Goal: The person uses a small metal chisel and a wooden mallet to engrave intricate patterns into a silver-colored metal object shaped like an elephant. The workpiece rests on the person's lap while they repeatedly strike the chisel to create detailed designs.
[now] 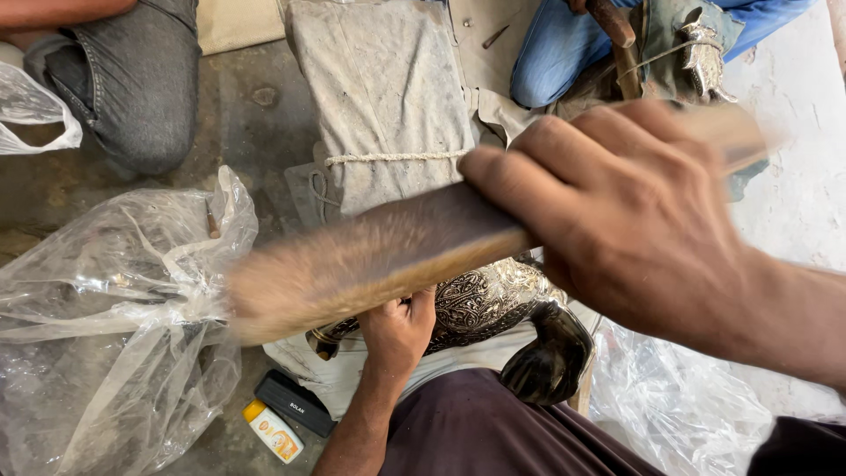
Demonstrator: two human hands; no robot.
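My right hand (634, 220) is closed around the wooden handle of a long brush (370, 256), whose tan bristles are blurred with motion and point to the left. Under the brush, my left hand (398, 330) grips an embossed silver-coloured metal piece (480, 300) that rests on my lap. A dark, paw-shaped foot (551, 357) sticks out from the lower right end of that piece. The brush hides the top of the metal piece.
A grey cloth bundle tied with cord (388, 106) lies ahead. Crumpled clear plastic bags (115, 308) fill the left, another lies at lower right (679, 414). A black case (295, 401) and a small yellow-capped bottle (273, 432) lie on the floor. Two other people's knees (141, 88) (564, 48) are at the top.
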